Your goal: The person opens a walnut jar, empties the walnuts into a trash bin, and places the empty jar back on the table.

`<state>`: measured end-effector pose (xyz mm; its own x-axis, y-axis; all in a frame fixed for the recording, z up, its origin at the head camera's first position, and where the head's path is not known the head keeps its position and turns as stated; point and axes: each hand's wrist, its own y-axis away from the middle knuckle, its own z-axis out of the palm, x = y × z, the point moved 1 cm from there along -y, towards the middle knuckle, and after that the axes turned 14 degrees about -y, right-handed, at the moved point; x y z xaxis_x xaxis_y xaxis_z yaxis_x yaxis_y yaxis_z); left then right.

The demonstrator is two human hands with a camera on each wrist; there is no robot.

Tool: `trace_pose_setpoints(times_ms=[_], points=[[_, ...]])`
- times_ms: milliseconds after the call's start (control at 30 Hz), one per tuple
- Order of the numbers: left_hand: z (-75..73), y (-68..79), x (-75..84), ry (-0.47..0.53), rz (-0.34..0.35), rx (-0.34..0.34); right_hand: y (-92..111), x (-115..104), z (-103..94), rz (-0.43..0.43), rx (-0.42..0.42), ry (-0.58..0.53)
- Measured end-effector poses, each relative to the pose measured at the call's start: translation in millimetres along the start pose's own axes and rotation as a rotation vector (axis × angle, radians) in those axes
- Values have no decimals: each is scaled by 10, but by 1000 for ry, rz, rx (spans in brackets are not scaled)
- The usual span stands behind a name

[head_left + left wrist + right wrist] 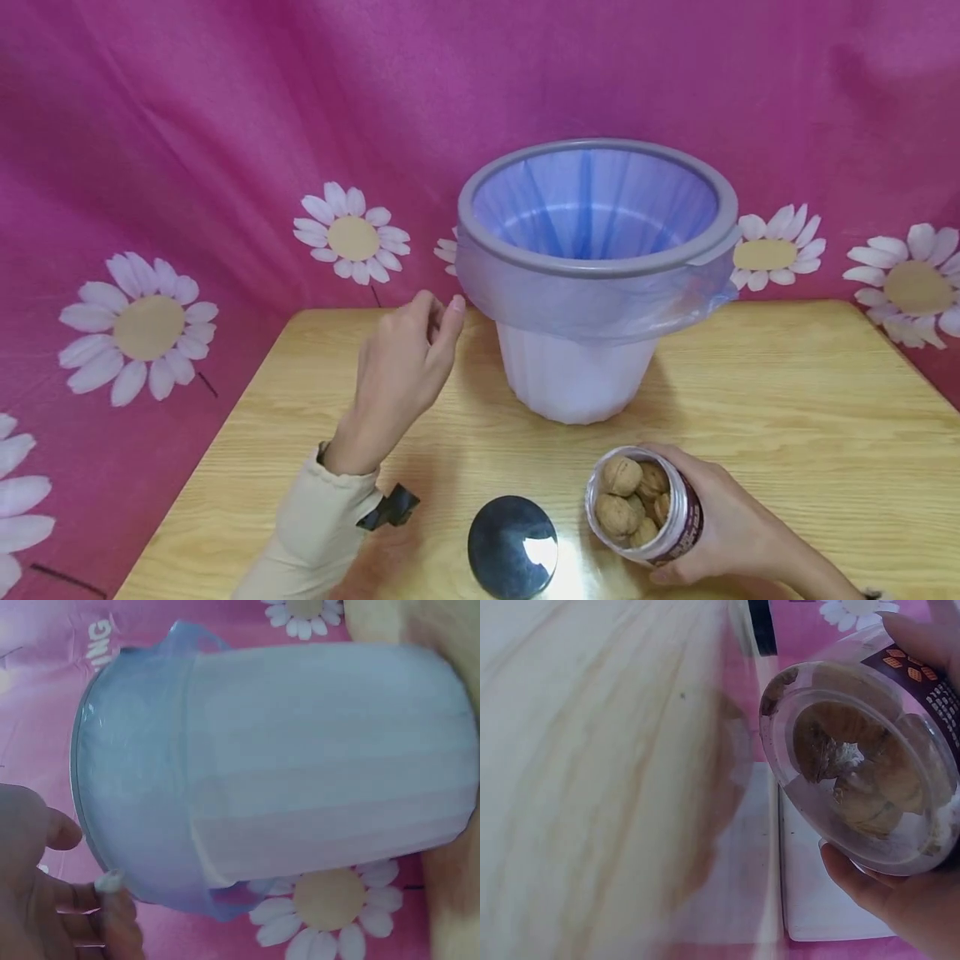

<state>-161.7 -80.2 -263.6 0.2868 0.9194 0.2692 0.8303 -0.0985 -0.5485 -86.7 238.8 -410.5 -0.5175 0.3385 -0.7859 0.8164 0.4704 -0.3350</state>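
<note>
My right hand grips a clear plastic jar of walnuts from its right side. The jar has no lid on, tilts with its mouth toward me, and carries a dark printed label. In the right wrist view its clear base shows, with walnuts visible through it. My left hand is raised left of a waste bin, its fingers loosely bent and thumb apart from them. A pale patch shows at one fingertip in the left wrist view. A black round lid lies left of the jar.
The white bin stands at the back of the wooden table. A bluish bag lines it, folded over outside under the grey rim. Behind hangs a pink cloth with daisies. A black strap end sticks out from the left sleeve.
</note>
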Motion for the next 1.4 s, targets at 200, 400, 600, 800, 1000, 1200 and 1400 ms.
trace_pose_setpoints(times_ms=[200, 400, 600, 800, 1000, 1200, 1400], points=[[14, -311, 76, -123, -90, -141, 10, -14, -9, 12, 0, 29], [31, -528, 151, -142, -25, -78, 14, -39, 3, 22, 4, 26], [-28, -644, 175, -155, -27, -64, 19, -59, -26, 21, 17, 30], [-71, -745, 210, -266, -67, -240, -12, -86, -77, 6, 18, 61], [-77, -791, 169, -312, -65, -329, -43, -117, -131, -5, 35, 78], [-34, -803, 162, -277, -9, -340, -12, -148, -178, 18, 108, 80], [-34, -834, 202, -297, 28, -329, -6, -229, -267, 65, 173, 90]])
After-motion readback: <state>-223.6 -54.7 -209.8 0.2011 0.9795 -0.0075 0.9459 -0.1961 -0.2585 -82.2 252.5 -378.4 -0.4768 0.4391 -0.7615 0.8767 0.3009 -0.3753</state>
